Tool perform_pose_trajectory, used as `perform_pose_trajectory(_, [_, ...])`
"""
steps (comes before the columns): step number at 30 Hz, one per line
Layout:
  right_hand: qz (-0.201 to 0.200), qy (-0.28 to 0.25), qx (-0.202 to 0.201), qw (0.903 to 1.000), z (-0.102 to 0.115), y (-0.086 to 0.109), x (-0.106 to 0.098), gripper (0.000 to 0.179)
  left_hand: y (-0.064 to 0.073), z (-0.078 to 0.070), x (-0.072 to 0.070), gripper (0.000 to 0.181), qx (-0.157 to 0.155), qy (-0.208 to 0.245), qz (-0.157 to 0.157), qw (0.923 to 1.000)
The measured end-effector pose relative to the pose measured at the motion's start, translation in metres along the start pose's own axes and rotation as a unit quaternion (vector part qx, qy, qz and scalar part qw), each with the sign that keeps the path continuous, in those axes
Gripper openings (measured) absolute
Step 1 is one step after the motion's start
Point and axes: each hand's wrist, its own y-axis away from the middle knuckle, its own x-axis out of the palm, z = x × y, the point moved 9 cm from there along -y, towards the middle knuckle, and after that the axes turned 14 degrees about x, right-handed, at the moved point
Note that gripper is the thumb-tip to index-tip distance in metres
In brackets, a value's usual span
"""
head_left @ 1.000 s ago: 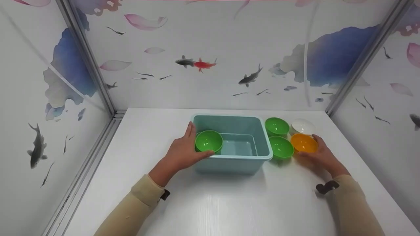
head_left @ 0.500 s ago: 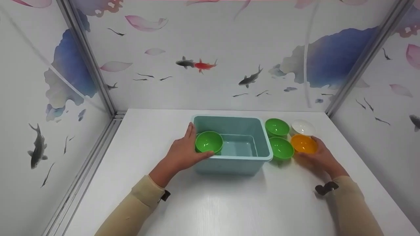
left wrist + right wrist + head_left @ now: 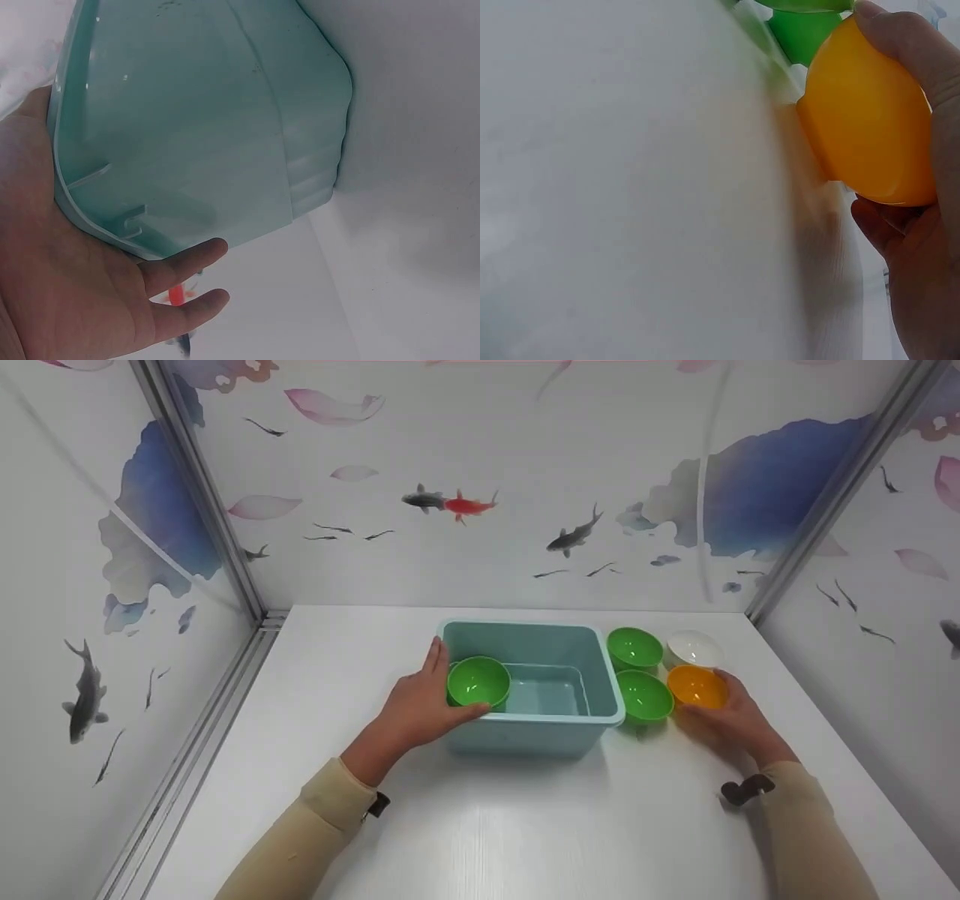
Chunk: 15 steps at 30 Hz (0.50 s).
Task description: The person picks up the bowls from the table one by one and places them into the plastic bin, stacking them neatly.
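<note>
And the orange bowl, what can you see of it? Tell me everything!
The orange bowl is round, smooth and shiny, like plastic, with a short foot underneath. Its mouth faces up, and its bare inside catches little bright reflections. The person's right hand grips it from the right. It is right of the closest green bowl and in front of the white bowl. Whether it touches them, I can't tell.
</note>
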Motion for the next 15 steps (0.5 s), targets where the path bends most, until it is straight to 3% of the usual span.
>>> perform_pose_trajectory(15, [-0.041, -0.003, -0.017, 0.9990, 0.014, 0.012, -0.016, 0.124, 0.001, -0.002, -0.001, 0.134, 0.002, -0.003, -0.006, 1.0000])
